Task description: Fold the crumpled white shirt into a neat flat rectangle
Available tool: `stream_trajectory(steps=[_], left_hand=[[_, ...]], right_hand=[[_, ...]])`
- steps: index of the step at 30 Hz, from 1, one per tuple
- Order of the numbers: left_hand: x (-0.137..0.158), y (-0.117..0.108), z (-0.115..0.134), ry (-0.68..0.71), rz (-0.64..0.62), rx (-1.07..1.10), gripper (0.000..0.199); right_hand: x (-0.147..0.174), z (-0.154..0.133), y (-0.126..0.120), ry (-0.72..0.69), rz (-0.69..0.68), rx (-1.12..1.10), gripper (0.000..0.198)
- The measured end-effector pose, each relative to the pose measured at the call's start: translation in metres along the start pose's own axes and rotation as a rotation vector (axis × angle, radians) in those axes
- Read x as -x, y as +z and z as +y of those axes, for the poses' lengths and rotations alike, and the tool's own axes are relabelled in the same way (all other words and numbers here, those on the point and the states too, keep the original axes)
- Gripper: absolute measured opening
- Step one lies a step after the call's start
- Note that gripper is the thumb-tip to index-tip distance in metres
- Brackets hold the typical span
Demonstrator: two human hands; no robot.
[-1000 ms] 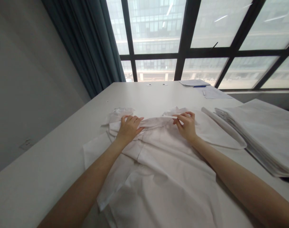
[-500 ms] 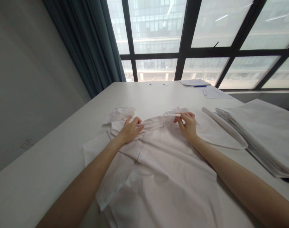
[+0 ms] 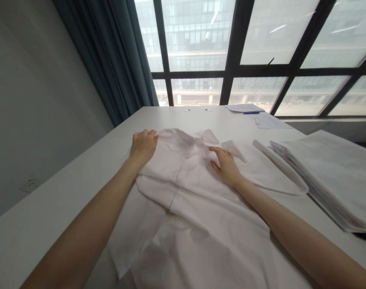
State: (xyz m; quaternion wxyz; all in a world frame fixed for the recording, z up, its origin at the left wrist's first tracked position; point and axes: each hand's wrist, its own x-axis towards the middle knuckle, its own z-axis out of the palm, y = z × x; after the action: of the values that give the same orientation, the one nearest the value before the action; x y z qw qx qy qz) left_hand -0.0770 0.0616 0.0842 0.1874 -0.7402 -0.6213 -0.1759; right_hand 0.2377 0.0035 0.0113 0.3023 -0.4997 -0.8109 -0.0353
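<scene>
My left hand (image 3: 144, 146): pinching a creased white cloth garment (image 3: 201, 196)
My right hand (image 3: 227, 165): thumb and fingers spread over it

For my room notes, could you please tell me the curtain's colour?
The curtain is dark greyish blue, showing best in the head view.

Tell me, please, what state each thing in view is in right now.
White garment: spread out, creased
Left hand: curled over the garment's far left edge
Right hand: open, over the garment's right side
White stack: layered, lying flat
Papers: lying flat
Blue pen: lying down
Curtain: hanging in folds
Window: see-through; whether latched, unclear
</scene>
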Motion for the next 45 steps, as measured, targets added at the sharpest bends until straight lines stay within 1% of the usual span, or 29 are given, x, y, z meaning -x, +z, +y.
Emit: stream_trajectory(steps=[4,7,10,14,17,20,22,29,33,35,37,38,39,41,43,45], left_hand=[[-0.024,0.015,-0.004,-0.087,-0.100,-0.083,0.037],[-0.031,0.031,-0.004,-0.123,-0.210,-0.098,0.036],[-0.034,0.044,-0.008,-0.135,-0.302,-0.079,0.037],[-0.037,0.054,-0.027,-0.152,-0.425,-0.047,0.041],[-0.038,0.055,-0.046,-0.152,-0.478,-0.026,0.046],[-0.034,0.053,-0.062,-0.136,-0.489,-0.017,0.045],[-0.029,0.051,-0.069,-0.134,-0.471,-0.030,0.043],[-0.021,0.046,-0.086,-0.192,-0.342,-0.154,0.044],[-0.020,0.046,-0.082,-0.141,-0.260,-0.216,0.035],[-0.019,0.046,-0.074,-0.112,-0.207,-0.222,0.030],[-0.019,0.046,-0.065,-0.074,-0.147,-0.219,0.031],[-0.019,0.046,-0.060,-0.062,-0.144,-0.195,0.031],[-0.020,0.047,-0.056,-0.055,-0.165,-0.154,0.031],[-0.021,0.050,-0.051,-0.065,-0.257,-0.053,0.033],[-0.021,0.054,-0.050,-0.092,-0.359,0.021,0.039],[-0.019,0.059,-0.053,-0.083,-0.403,0.057,0.043]], right_hand=[[0.000,0.002,0.007,0.074,-0.174,0.070,0.049],[-0.001,0.005,0.009,0.122,-0.300,0.100,0.051],[-0.005,0.010,0.008,0.131,-0.397,0.115,0.053],[-0.011,0.015,0.006,0.137,-0.477,0.133,0.056],[-0.015,0.019,0.006,0.133,-0.516,0.141,0.057],[-0.020,0.025,0.006,0.114,-0.541,0.142,0.058],[-0.023,0.030,0.006,0.096,-0.551,0.139,0.059],[-0.038,0.045,0.009,-0.048,-0.566,0.100,0.057],[-0.049,0.051,0.015,-0.085,-0.576,0.096,0.057],[-0.055,0.053,0.019,-0.077,-0.579,0.104,0.058],[-0.061,0.056,0.023,-0.060,-0.584,0.116,0.060],[-0.064,0.057,0.025,-0.051,-0.587,0.121,0.060],[-0.067,0.059,0.026,-0.044,-0.592,0.126,0.060],[-0.071,0.061,0.028,-0.036,-0.603,0.131,0.060],[-0.074,0.062,0.028,-0.035,-0.608,0.135,0.060],[-0.074,0.059,0.027,-0.037,-0.598,0.141,0.059]])
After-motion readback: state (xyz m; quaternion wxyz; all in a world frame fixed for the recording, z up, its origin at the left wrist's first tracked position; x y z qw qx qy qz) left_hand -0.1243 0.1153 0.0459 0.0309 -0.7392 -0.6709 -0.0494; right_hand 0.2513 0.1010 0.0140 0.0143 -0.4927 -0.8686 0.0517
